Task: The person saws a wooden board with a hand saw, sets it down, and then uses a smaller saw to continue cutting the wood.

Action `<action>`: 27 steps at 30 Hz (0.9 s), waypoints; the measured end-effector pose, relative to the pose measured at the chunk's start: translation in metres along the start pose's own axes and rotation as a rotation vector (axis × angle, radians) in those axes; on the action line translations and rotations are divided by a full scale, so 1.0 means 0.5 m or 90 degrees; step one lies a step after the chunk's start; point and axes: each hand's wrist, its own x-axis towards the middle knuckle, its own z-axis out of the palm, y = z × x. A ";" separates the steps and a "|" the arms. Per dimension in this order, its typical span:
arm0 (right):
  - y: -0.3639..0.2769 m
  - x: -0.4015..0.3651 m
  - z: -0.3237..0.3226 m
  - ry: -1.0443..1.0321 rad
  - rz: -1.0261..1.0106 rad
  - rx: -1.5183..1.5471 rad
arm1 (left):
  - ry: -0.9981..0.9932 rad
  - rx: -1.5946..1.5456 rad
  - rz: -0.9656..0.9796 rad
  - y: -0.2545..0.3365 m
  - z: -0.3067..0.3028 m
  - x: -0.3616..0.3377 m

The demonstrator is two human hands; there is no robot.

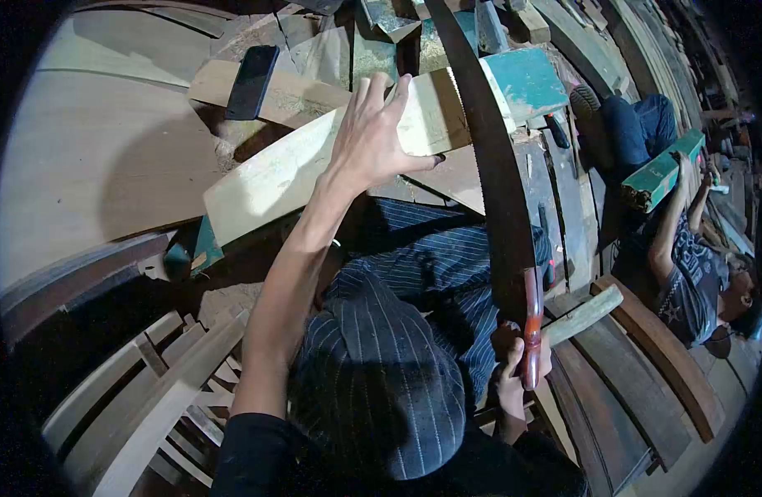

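My left hand (368, 137) is clamped across a pale wooden board (281, 170), fingers over its far edge and thumb at its near edge. In my right hand (513, 383) is the orange-red handle of a handsaw (501, 186), held close to my right knee. The long dark blade runs up and away from me, its toothed edge facing left. It overlaps the board's right part, close to a dark, shadowed strip on the wood. A green-painted block (526, 83) lies just beyond the blade, at the right end of the board.
A dark phone (252, 81) rests on a plank behind the board. A large plywood sheet (99, 141) is at left, above a slatted wooden frame (161, 398). At right, another person (687, 273) holds a green beam (667, 170). Curved timbers (662, 356) lie near my right side.
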 end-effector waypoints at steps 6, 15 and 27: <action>-0.043 0.120 0.086 0.041 -0.068 0.066 | 0.005 -0.018 0.030 -0.016 0.002 0.007; -0.096 0.162 0.099 0.036 -0.046 0.180 | -0.033 0.062 -0.038 0.013 -0.008 0.008; -0.094 0.119 0.055 0.002 -0.017 0.089 | -0.017 0.011 0.037 0.000 -0.008 0.004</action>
